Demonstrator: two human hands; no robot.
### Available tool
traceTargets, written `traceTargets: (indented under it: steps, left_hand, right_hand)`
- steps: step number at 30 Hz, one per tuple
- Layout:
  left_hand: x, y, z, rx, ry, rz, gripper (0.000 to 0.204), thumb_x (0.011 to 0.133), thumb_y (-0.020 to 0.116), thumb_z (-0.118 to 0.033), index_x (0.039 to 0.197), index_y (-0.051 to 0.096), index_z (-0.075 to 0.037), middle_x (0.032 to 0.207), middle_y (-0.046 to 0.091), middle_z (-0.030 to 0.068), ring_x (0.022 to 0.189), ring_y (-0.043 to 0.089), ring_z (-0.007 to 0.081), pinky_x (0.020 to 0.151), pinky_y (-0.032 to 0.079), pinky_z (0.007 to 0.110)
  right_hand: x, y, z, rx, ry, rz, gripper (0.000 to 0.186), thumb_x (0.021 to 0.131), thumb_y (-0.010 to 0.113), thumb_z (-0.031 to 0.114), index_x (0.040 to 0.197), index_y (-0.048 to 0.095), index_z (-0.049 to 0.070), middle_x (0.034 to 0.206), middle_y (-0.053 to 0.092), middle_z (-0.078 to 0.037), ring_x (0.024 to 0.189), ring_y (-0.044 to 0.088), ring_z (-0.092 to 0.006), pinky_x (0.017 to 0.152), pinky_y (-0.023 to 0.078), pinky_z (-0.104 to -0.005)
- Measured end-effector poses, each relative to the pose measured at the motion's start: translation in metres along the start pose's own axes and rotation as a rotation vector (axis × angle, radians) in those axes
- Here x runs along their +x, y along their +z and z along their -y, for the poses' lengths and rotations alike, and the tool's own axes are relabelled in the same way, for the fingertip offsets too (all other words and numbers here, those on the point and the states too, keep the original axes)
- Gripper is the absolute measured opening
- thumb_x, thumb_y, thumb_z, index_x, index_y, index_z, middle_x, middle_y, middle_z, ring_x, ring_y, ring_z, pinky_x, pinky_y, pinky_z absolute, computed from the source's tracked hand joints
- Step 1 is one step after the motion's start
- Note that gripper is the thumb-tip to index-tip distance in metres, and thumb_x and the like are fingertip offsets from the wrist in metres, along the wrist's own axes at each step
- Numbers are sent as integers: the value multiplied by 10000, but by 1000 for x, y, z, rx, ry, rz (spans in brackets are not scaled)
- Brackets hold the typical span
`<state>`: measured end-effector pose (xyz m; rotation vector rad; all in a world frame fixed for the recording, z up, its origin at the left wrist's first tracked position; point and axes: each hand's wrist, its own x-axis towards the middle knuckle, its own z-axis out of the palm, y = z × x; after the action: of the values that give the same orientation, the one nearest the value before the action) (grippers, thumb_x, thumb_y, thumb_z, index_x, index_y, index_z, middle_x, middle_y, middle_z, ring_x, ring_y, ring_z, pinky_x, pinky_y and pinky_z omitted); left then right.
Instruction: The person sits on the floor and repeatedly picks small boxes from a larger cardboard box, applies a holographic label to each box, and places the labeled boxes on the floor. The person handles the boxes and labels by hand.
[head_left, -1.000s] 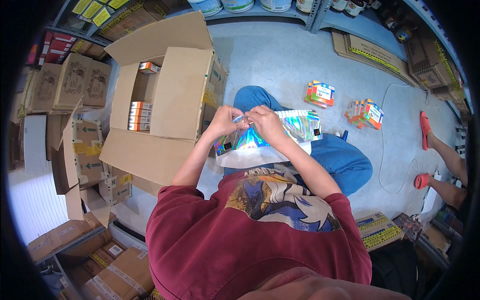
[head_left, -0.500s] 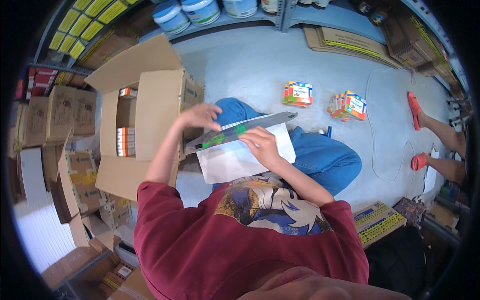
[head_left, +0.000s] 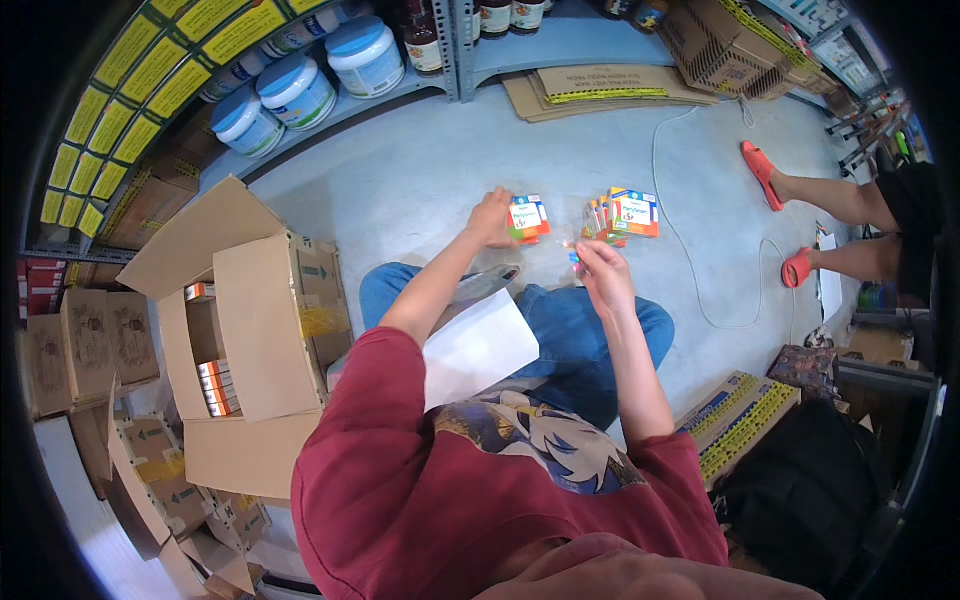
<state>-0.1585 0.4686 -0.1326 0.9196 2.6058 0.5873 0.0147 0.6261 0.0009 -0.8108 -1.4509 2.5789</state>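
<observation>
My left hand (head_left: pixel 489 219) reaches forward, its fingers closed against the left side of a small orange, white and blue carton (head_left: pixel 528 216) on the floor. Over my right knee, my right hand (head_left: pixel 606 274) pinches a small shiny piece with blue on it (head_left: pixel 575 259), too small to name. Just beyond that hand stands a stack of similar cartons (head_left: pixel 632 214). A white sheet (head_left: pixel 484 346) lies across my lap, with a grey, glossy flat strip (head_left: pixel 484 284) by its far edge, partly hidden by my left forearm.
A large open cardboard box (head_left: pixel 262 335) with small orange-and-white cartons inside stands at my left. Shelves with blue-lidded tubs (head_left: pixel 296 92) run along the back. A white cable (head_left: pixel 690 285) crosses the floor near another person's red slippers (head_left: pixel 762 176).
Both hands have left the grey strip on my lap. My left hand has gone forward to the left carton; my right hand has moved right and now pinches a small piece. The view has shifted.
</observation>
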Motion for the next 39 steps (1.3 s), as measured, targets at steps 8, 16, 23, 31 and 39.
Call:
traceTargets:
  steps: [8, 16, 23, 31, 39]
  left_hand:
    - [-74, -136, -107, -573, 326, -542, 900, 487, 780, -156, 1289, 388, -37, 1135, 441, 134, 1022, 521, 300, 814, 547, 351]
    - [-98, -168, -132, -605, 396, -626, 924, 502, 802, -145, 1324, 384, -85, 1228, 405, 98, 1090, 524, 243, 761, 591, 354]
    - [-99, -168, -139, -680, 406, -652, 890, 510, 803, -119, 1299, 393, -64, 1205, 398, 100, 1114, 519, 257, 777, 593, 362]
    - [-94, -168, -154, -692, 426, -682, 835, 512, 786, -121, 1259, 417, -78, 1178, 421, 111, 1053, 531, 233, 741, 593, 339]
    - [13, -74, -177, -923, 459, -268, 846, 508, 811, -122, 1264, 435, -85, 1216, 420, 88, 1186, 443, 262, 987, 440, 461]
  right_hand:
    - [8, 40, 36, -78, -76, 188, 70, 809, 699, 108, 850, 694, 51, 742, 636, 8, 614, 510, -38, 533, 365, -198]
    - [-26, 62, 68, -276, -283, 226, 92, 791, 719, 123, 828, 704, 40, 655, 631, 16, 544, 502, -19, 461, 335, -187]
    - [-36, 65, 76, -280, -315, 216, 89, 791, 719, 119, 808, 697, 35, 650, 623, 21, 540, 497, -12, 456, 329, -182]
    - [-36, 69, 69, -402, -551, 52, 144, 702, 778, 76, 763, 673, -1, 585, 553, 41, 514, 435, -10, 462, 322, -191]
    - [-22, -20, 103, -786, -879, -464, 350, 713, 760, 76, 1038, 657, -1, 727, 633, -22, 590, 517, -40, 508, 429, -224]
